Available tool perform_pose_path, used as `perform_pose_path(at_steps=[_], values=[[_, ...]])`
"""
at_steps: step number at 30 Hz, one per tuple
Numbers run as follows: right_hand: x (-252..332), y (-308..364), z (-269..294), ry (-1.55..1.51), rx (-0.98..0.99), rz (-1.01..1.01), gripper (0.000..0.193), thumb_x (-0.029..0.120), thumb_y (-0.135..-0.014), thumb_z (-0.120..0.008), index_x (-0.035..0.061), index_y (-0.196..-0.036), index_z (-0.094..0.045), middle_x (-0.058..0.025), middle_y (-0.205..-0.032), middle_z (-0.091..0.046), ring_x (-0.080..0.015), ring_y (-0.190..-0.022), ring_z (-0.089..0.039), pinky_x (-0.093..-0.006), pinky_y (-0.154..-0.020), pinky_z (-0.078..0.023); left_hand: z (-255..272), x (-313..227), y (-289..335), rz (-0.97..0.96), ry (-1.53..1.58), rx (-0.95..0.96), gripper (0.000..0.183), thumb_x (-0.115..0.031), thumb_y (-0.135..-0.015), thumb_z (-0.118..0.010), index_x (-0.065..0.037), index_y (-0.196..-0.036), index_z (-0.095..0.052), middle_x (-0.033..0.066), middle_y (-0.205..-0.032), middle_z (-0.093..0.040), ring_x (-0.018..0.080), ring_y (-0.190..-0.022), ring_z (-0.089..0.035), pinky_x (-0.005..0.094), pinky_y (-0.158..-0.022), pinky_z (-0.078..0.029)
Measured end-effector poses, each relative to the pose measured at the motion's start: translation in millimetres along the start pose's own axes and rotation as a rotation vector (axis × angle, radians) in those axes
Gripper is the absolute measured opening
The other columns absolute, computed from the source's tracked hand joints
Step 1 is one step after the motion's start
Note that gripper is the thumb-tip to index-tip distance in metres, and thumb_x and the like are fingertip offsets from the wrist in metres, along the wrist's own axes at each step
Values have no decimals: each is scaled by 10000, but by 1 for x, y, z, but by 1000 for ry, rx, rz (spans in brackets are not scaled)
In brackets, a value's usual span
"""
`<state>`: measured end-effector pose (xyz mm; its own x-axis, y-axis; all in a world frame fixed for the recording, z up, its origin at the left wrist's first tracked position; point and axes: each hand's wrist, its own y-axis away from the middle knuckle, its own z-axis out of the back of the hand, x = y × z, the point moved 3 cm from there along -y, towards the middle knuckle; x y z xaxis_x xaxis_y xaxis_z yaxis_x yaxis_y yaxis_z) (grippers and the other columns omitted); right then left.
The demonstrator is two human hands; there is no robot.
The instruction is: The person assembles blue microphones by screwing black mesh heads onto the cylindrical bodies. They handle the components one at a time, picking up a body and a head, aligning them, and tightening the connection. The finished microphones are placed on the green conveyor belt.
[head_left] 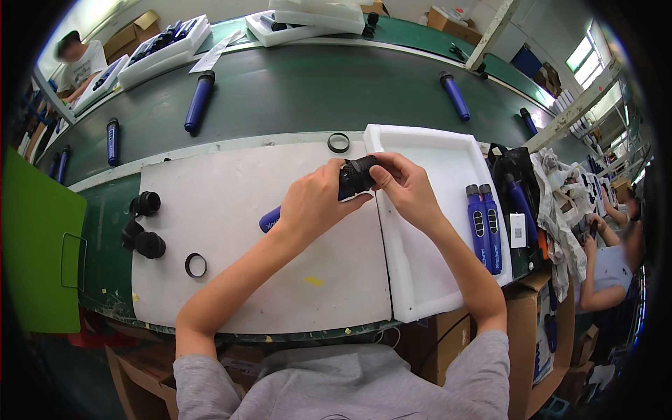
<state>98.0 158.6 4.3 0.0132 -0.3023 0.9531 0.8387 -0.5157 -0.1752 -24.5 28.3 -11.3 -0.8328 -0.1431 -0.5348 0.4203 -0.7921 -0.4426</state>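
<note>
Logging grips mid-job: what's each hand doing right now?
Left hand: closed around the blue tube.
Right hand: closed on the tube's black end.

Green panel (42, 245), bright window (586, 61), cardboard box (130, 38) upper left

Note green workbench (108, 280), overlaid with white mat (238, 175). On the mat, locate black ring (187, 266) at front left, another at far edge, yellow scrap (313, 281), and black caps (150, 245) along left edge. To its right, find white foam tray (389, 238); beyond, blue cylinders (200, 103) on dark conveyor (315, 84).
</note>
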Motion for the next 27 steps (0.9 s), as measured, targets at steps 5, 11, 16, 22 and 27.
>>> perform_pose_path(at_steps=[5,11,16,22,27], values=[[-5,1,0,91,-20,15,381,262,-970,-660,-51,-1183,-618,-118,-974,-708,-153,-840,-672,-287,-766,-541,-2,1,1,5,-49,33,452,-351,-756,-831,-10,-913,-579,149,-803,-686,331,-691,-684,409,-592,-543],[-1,1,0,51,-51,79,324,185,-979,-638,-52,-1198,-610,-130,-1014,-703,-179,-917,-685,-303,-832,-548,-5,0,2,0,-82,17,430,-344,-772,-818,-11,-875,-566,155,-784,-676,335,-673,-676,409,-573,-538],[-2,1,-1,-26,-1,37,321,161,-983,-629,-59,-1214,-596,-139,-1064,-695,-183,-962,-682,-305,-873,-549,-4,1,2,1,-84,23,438,-348,-770,-820,-11,-878,-562,155,-781,-674,328,-671,-676,407,-571,-538],[-4,0,-2,-13,4,-5,345,209,-982,-640,-63,-1191,-602,-137,-1034,-700,-172,-939,-684,-298,-843,-554,-6,3,4,-16,-93,28,463,-356,-753,-835,-10,-881,-557,151,-789,-675,318,-677,-679,396,-568,-537],[-2,0,-2,10,-10,-34,340,226,-982,-642,-62,-1159,-608,-132,-1016,-702,-167,-903,-683,-293,-814,-553,-4,0,4,12,-113,20,473,-368,-751,-838,-10,-875,-555,148,-773,-673,317,-685,-679,390,-579,-538]])
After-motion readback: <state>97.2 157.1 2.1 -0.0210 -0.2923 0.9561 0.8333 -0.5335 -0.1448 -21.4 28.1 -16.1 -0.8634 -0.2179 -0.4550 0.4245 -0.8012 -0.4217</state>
